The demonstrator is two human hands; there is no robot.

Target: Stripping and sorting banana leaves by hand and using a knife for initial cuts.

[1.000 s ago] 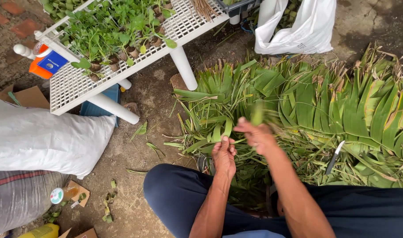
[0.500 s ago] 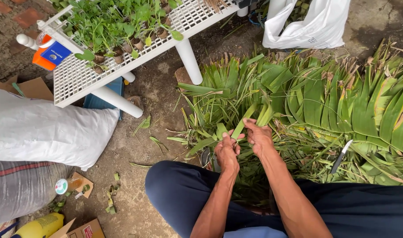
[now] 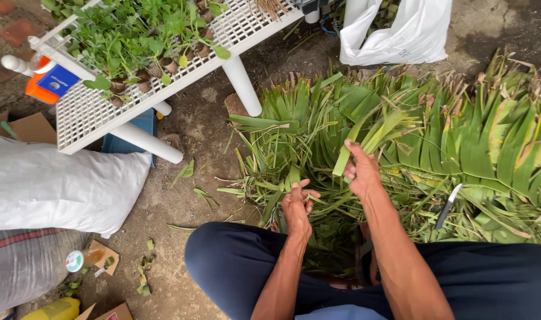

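A long green leaf strip [image 3: 365, 142] is held up in the right hand [image 3: 360, 172], its lower end pinched between the thumb and fingers while the upper part fans out above the knuckles. The strip is seen in front of a large pile of green palm-like leaves [image 3: 460, 136] that is spread over the ground across the middle and right of the view. The left hand [image 3: 297, 204] is seen lower and just to the left of the right one, its fingers curled loosely around thin green strands at the near edge of the pile; how firmly these are gripped cannot be told. The two hands are close together but not touching.

Both forearms are seen reaching forward from the bottom of the view, above the dark blue trousers [image 3: 246, 266] of the seated person. A small knife [image 3: 447, 206] with a pale blade is seen lying on the leaves to the right of the right forearm, apart from both hands.

At the upper left, a white lattice bench [image 3: 87, 112] on round white legs is seen, loaded with small potted seedlings [image 3: 134, 35]. A white plastic bag [image 3: 400, 35] is seen at the top, behind the leaf pile. A large white sack [image 3: 51, 184] is laid on the bare earth at the left, with a grey woven sack [image 3: 21, 266] below it. Scraps of cut leaf [image 3: 143, 275] are scattered on the ground near the left knee.
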